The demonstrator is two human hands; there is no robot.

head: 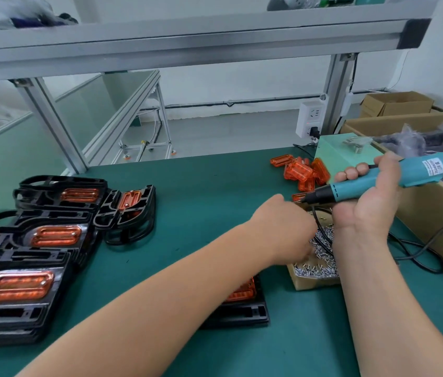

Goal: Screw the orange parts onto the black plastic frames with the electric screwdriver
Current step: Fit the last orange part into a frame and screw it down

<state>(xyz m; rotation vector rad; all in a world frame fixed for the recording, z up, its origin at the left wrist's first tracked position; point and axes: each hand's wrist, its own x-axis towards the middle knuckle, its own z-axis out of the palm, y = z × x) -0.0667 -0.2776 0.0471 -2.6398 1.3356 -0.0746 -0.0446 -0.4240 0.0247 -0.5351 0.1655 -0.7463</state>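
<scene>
Right hand (365, 205): palm up, fingers wrapped round the blue barrel of the screwdriver (405, 176). It is held above the far end of the screw box (314, 281), tip pointing left.
Left hand (282, 229): reaches into the screw box from its left side. The fingers are hidden behind the knuckles and blurred, so I cannot tell whether they pinch a screw.
Screws (323, 248): a loose heap filling the screw box. Judged small, hard and slick, and best taken singly between thumb and forefinger.
Screwdriver handling: judged rigid and of moderate weight. The cable (416, 257) looping right of the screw box may drag on its tail, so the mid-barrel grip looks sound.
Frame in work (244, 314): lies flat just left of the screw box's near corner, partly under the left forearm. An orange part (243, 292) is seated in it.
Frame handling: judged light and stiff, with thin ribs. Press it flat at the outer rim, clear of the bit.
Orange part handling: judged hard, clear, brittle plastic that may crack if overdriven. Take it by its long edges.
Loose orange parts (301, 171): piled beyond the screw box.
Finished frames (19, 287): stacked well left of the screw box, each showing an orange insert.
</scene>
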